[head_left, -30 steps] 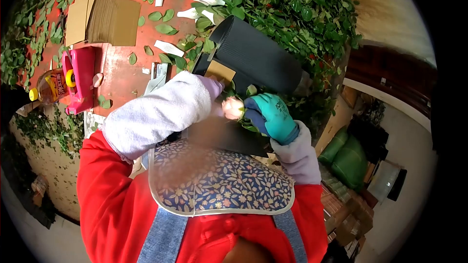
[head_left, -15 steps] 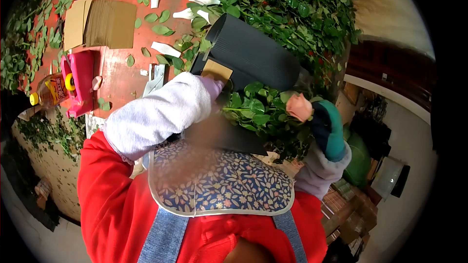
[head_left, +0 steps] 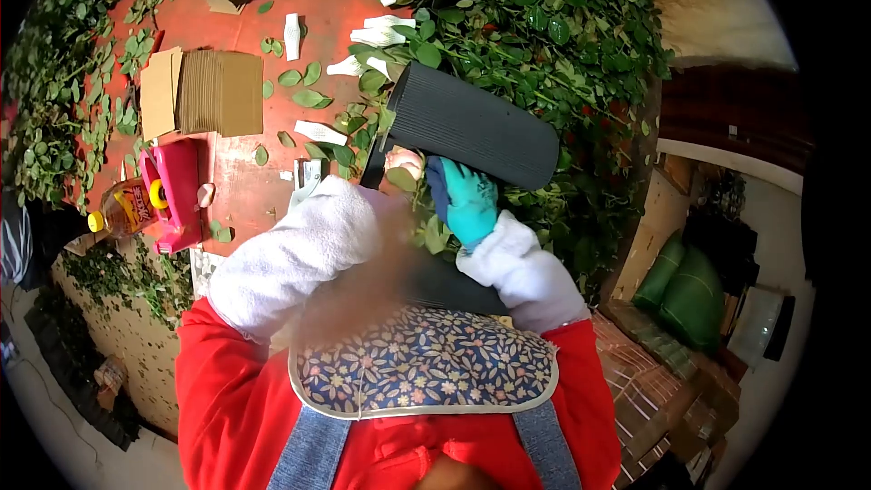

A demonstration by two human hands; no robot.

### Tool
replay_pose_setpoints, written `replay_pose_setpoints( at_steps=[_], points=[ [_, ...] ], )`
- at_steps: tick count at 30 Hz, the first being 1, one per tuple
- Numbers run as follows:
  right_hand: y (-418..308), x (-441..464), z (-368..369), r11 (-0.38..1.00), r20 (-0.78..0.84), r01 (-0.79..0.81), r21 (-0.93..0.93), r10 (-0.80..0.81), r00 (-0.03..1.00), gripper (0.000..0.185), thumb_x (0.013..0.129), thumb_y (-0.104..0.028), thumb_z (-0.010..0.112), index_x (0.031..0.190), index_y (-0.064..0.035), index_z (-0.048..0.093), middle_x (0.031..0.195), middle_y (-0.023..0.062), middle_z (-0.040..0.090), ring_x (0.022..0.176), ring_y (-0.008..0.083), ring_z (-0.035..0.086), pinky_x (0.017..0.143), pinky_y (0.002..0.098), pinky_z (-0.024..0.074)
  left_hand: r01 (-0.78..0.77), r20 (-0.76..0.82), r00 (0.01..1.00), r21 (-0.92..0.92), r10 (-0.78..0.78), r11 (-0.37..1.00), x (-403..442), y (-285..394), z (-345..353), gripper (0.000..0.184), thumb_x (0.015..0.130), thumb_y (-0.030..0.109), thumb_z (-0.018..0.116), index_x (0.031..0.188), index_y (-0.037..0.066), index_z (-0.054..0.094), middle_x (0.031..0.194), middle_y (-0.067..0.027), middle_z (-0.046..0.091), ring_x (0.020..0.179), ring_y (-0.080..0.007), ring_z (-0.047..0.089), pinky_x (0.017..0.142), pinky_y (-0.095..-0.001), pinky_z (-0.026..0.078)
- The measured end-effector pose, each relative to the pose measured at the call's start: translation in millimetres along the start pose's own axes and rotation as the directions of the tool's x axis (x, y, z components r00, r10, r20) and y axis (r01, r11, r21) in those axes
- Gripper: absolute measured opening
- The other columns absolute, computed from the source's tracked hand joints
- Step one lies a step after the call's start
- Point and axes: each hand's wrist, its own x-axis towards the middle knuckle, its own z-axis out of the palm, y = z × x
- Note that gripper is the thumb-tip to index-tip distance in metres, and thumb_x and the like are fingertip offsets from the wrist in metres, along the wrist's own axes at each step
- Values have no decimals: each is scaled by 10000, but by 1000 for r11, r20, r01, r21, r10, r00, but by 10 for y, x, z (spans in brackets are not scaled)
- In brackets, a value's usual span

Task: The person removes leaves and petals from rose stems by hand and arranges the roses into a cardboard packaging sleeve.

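Note:
My right hand (head_left: 469, 204), in a teal and dark blue glove, is closed beside a pale pink rose (head_left: 405, 161) and seems to grip it just under the bloom. The rose lies at the open left end of a black ribbed curved cover (head_left: 476, 127). My left arm, in a white towelling sleeve (head_left: 299, 240), reaches to the same spot. Its hand is hidden by the cuff and a brown blur, so its fingers do not show. Green leaves (head_left: 435, 231) lie between the hands, above a black board (head_left: 449, 286) at my apron.
A heap of leafy stems (head_left: 562, 27) fills the right of the red table (head_left: 236, 181). White mesh sleeves (head_left: 291, 36), a stack of cardboard pieces (head_left: 220, 93), a pink tape dispenser (head_left: 174, 195) and a bottle (head_left: 125, 207) are at the left.
My right hand has carried the rose leftward, from the right side to the cover's left end. The cardboard piece beside my left hand is now out of sight. The view has shifted slightly.

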Motion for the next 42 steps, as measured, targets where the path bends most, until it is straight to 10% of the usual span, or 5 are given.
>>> replay_pose_setpoints(
  at_steps=[10,16,30,35,42],
  points=[
    [-11,-76,11,972,261,86,-217,-27,965,548,789,-144,585,1330,-115,500,1225,110,544,1112,334,512,927,478,412,-182,-203,970,-238,134,954,-51,-295,199,512,899,367,578,1343,128,487,928,-163,658,846,-321,650,752,-397,514],
    [-10,-116,55,960,300,90,-266,-7,954,437,786,-181,575,1215,-101,559,1183,95,567,1057,317,550,884,467,443,-450,-802,563,-96,198,888,211,-412,407,227,777,112,644,1004,110,647,1131,-92,621,815,-296,654,644,-370,534],
    [605,-590,-1279,976,119,-184,-120,198,973,192,845,-247,623,935,-80,652,831,95,639,769,325,609,667,438,478,-296,-567,751,171,340,940,401,-250,383,381,791,224,655,1167,185,609,1174,-110,555,791,-311,649,651,-411,538],
    [1463,-689,-1125,917,216,-161,-364,251,943,416,898,-328,537,1258,-119,540,1297,91,529,1257,294,421,1019,454,334,-324,-562,748,154,352,934,484,-339,411,321,776,157,657,1094,119,633,1087,-132,555,799,-327,632,651,-400,527],
    [1451,-922,-897,880,356,-348,-324,454,817,299,893,-363,500,851,-116,664,813,123,657,798,331,626,765,472,457,-337,-542,785,29,298,941,274,-105,286,358,780,40,647,1136,72,614,1095,-150,542,961,-346,600,793,-377,503]
  ],
)
